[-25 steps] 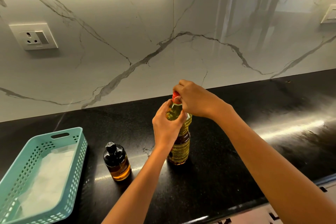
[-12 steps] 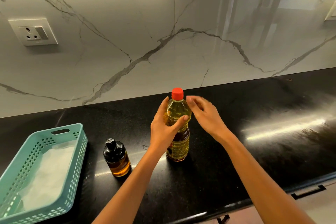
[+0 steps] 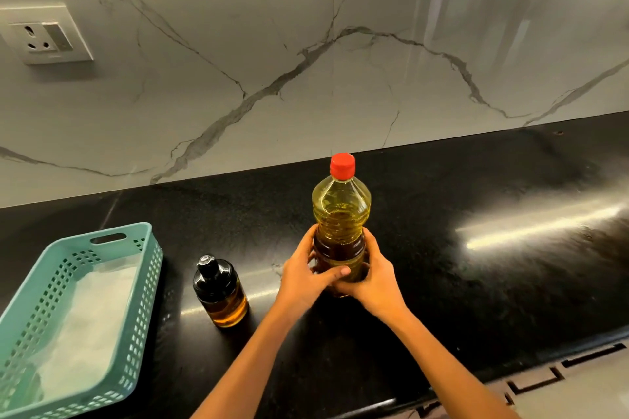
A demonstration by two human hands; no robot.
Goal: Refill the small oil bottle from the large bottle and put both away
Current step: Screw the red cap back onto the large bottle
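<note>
While left hand (image 3: 303, 277) and right hand (image 3: 374, 279) grip the capped large bottle (image 3: 341, 211), I read stowing as pending | small bottle (image 3: 221, 292) closed — perhaps refilled.

Two hands hold the big oil bottle (image 3: 341, 214) low down, the left hand (image 3: 304, 277) on one side and the right hand (image 3: 373, 277) on the other. It stands up on the black counter (image 3: 476, 265) with its red cap (image 3: 342, 165) on. The small dark bottle (image 3: 220, 291) stands near it, beside a blue-green basket (image 3: 41, 313).
</note>
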